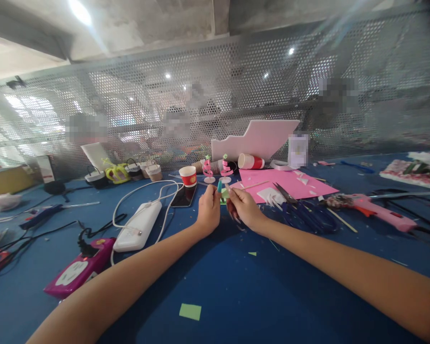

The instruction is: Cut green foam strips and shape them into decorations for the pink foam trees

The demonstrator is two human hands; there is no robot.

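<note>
Above the blue table my left hand [209,208] is closed, with a small teal piece [220,186] sticking up from its fingertips. Close beside it, my right hand [249,208] is pinched, its fingertips nearly meeting the left ones. A bit of light green paper [225,193] shows between the two hands; I cannot tell which hand has it, or whether it lies behind them. Just beyond stand two small pink spiral figures, a left one [208,169] and a right one [226,168], on round white bases with green tops.
Pink paper [286,184], dark blue scissors [308,215] and a pink glue gun [383,212] lie on the right. Leftward are a red-and-white paper cup [188,177], a phone [185,196], a white power bank [139,227] and a magenta box [80,267]. A green scrap [190,312] lies in front.
</note>
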